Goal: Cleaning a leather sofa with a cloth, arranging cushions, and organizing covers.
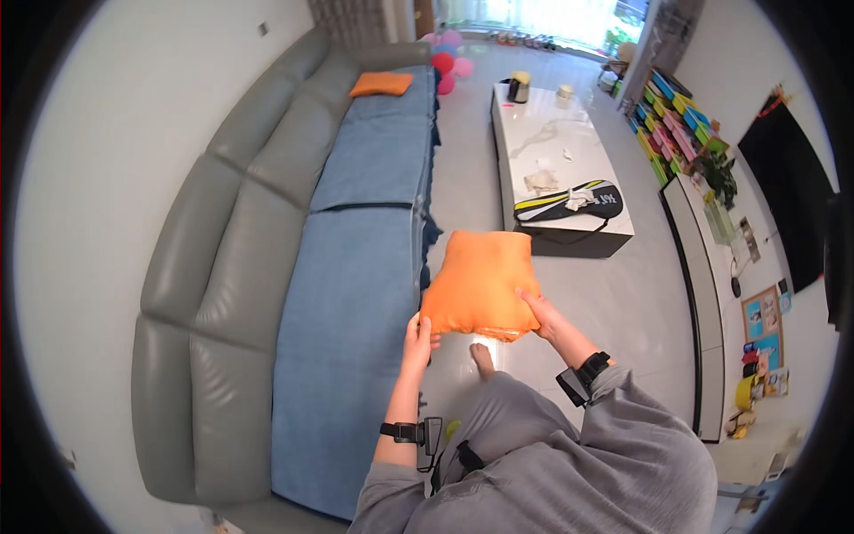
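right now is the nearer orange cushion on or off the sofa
Off the sofa: left hand and right hand hold the nearer orange cushion up over the floor.

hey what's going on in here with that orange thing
A person is holding up an orange cushion, left hand at its lower left corner, right hand at its lower right. Another, flatter one lies on the far end of the grey sofa, whose seat has a blue cover.

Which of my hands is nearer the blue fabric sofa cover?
Left. Your left hand appears by the right edge of the cover; your right hand is farther right, across the orange fabric cushion.
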Action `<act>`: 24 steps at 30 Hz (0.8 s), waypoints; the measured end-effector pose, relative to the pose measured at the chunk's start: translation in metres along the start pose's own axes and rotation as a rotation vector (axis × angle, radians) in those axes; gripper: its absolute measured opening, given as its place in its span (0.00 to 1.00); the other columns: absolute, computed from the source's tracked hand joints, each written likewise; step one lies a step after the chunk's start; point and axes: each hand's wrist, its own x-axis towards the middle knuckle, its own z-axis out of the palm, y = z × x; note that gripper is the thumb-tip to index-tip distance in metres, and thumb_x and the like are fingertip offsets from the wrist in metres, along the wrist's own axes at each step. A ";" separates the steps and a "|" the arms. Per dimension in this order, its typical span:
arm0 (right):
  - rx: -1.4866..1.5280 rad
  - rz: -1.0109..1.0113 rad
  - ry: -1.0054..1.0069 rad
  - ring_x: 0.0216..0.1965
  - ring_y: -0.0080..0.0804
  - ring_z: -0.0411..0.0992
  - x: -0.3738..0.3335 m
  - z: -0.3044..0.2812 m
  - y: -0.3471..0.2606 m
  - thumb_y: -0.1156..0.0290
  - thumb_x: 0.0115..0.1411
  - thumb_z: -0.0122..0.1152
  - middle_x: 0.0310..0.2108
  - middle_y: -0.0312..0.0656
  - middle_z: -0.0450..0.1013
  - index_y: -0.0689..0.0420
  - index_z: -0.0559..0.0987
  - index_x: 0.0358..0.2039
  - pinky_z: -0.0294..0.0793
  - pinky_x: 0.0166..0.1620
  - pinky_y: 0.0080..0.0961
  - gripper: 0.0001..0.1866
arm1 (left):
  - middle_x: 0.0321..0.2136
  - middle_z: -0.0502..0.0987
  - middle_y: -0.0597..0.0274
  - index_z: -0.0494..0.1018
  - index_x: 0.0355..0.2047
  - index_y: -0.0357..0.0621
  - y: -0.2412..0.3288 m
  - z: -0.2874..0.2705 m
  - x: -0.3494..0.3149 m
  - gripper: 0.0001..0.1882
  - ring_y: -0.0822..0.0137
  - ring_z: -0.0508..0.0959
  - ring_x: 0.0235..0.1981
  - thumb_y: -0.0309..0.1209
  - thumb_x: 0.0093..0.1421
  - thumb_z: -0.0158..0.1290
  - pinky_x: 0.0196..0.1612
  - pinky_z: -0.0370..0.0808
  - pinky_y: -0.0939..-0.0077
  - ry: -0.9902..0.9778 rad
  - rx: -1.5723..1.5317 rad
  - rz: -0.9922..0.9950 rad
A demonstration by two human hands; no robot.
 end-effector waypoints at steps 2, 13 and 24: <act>0.075 -0.080 0.065 0.44 0.31 0.70 0.027 -0.022 -0.024 0.62 0.56 0.55 0.45 0.41 0.69 0.61 0.64 0.50 0.72 0.45 0.29 0.24 | 0.42 0.69 0.59 0.57 0.53 0.40 0.014 0.030 0.029 0.25 0.72 0.71 0.37 0.43 0.62 0.41 0.38 0.70 0.79 -0.024 0.083 0.040; 0.332 -0.363 0.449 0.46 0.34 0.67 0.231 -0.162 -0.155 0.68 0.54 0.57 0.47 0.41 0.67 0.57 0.63 0.51 0.69 0.47 0.30 0.24 | 0.15 0.64 0.73 0.72 0.33 0.41 0.090 0.139 0.226 0.13 0.81 0.63 0.14 0.36 0.62 0.41 0.17 0.61 0.87 -0.001 0.252 0.230; 0.243 0.002 0.480 0.49 0.45 0.62 0.412 -0.270 -0.219 0.63 0.55 0.54 0.55 0.45 0.54 0.48 0.45 0.58 0.72 0.41 0.46 0.36 | 0.09 0.55 0.76 0.71 0.31 0.45 0.159 0.133 0.422 0.13 0.82 0.53 0.08 0.38 0.62 0.41 0.10 0.49 0.85 0.022 0.232 0.015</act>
